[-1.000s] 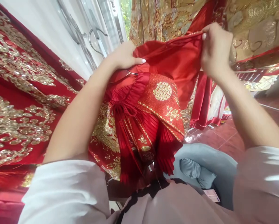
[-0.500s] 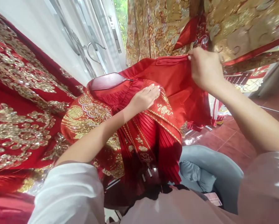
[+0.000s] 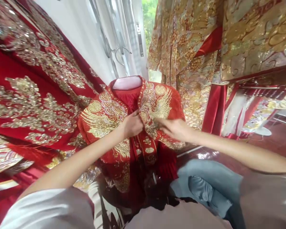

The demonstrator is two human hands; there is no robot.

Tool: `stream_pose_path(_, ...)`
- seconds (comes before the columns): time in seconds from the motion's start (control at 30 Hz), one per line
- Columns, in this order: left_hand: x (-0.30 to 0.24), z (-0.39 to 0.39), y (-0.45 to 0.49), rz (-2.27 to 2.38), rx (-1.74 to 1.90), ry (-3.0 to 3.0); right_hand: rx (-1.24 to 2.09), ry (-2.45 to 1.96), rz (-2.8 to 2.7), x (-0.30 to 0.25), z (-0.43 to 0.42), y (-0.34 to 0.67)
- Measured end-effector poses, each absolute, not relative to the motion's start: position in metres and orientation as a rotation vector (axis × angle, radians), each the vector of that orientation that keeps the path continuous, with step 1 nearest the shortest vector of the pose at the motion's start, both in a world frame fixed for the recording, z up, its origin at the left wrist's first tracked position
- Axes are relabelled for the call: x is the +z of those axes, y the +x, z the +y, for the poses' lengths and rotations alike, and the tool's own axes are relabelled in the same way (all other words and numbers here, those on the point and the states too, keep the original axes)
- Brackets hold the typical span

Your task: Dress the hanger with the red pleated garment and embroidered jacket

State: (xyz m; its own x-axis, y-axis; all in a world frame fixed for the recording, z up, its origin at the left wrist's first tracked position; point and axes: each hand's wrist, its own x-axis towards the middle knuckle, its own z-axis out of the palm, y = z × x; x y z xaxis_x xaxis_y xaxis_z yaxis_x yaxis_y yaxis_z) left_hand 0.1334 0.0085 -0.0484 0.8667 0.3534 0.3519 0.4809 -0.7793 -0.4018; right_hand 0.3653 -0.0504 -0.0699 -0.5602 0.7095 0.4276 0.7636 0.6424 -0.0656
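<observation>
A red jacket with gold embroidery (image 3: 102, 117) hangs in front of me on a pink padded hanger (image 3: 128, 83). My left hand (image 3: 131, 125) is closed on the left front edge of the jacket near its middle. My right hand (image 3: 173, 128) pinches the right front edge, fingers pressed on the gold pattern. The two hands almost meet at the jacket's opening. Below them a pleated red skirt (image 3: 152, 156) with gold bands hangs inside the jacket.
More red and gold embroidered garments hang at the left (image 3: 25, 105) and the upper right (image 3: 229, 41). A window (image 3: 135, 35) lies behind the hanger. A grey-blue chair (image 3: 205, 184) stands low at the right on a reddish tiled floor (image 3: 276, 140).
My right hand let go of the lifted red lining and came down; the jacket's right front now hangs closed. Both hands moved to the jacket's front edges.
</observation>
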Motion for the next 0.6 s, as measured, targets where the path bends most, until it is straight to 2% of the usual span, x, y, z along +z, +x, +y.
stream_pose_path(0.03,-0.033,0.003,0.119,-0.527,-0.35,-2.518,-0.249,-1.118,-2.337,-0.052,-0.039,0.37)
stream_pose_path(0.1,0.002,-0.002,0.094,-0.595,-0.588,-2.354,-0.39,-1.03,-2.147,-0.013,-0.013,0.374)
stream_pose_path(0.17,0.034,0.003,0.077,-0.957,-0.917,-2.093,-0.429,-0.951,-2.075,0.02,0.018,0.372)
stream_pose_path(0.23,0.053,0.018,0.066,-1.267,-0.971,-2.141,-0.324,-0.874,-2.128,0.04,0.049,0.364)
stream_pose_path(0.37,0.058,0.045,0.059,-1.558,-0.83,-2.605,0.012,-0.782,-2.257,0.046,0.09,0.345)
stream_pose_path(0.6,0.079,0.033,0.077,-1.573,-1.015,-2.332,0.205,-0.794,-1.965,0.054,0.086,0.335)
